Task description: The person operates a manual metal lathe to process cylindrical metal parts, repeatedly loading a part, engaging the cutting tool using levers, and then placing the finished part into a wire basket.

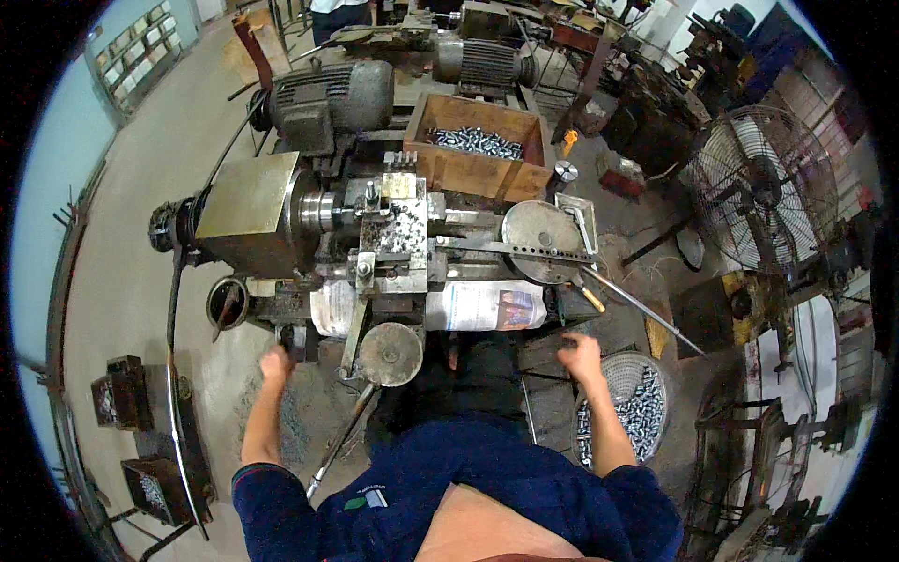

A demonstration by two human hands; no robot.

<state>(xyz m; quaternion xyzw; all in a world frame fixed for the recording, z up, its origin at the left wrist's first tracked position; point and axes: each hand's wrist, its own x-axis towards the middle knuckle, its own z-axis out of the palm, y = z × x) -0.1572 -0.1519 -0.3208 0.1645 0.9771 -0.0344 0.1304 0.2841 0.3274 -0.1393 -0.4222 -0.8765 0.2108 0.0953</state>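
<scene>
My left hand (275, 363) is at the front left of a small lathe, fingers curled beside a dark block at its edge. What it holds, if anything, is too small to tell. My right hand (581, 355) is closed near the lathe's front right corner, above a round basket (582, 410) of small shiny metal parts. Its fingertips look dark, and I cannot make out anything in them. Between the hands stands the lathe's cross slide (393, 230), strewn with metal chips. A round-ended lever (391, 354) hangs at its front. Another disc-ended lever (543, 242) lies to the right.
Behind the lathe sits a wooden box (478, 173) filled with metal parts, next to a motor (328, 98). A large fan (766, 187) stands at the right. Newspaper (487, 306) covers the front ledge. A small bucket (228, 302) and metal bins (154, 490) are at the left.
</scene>
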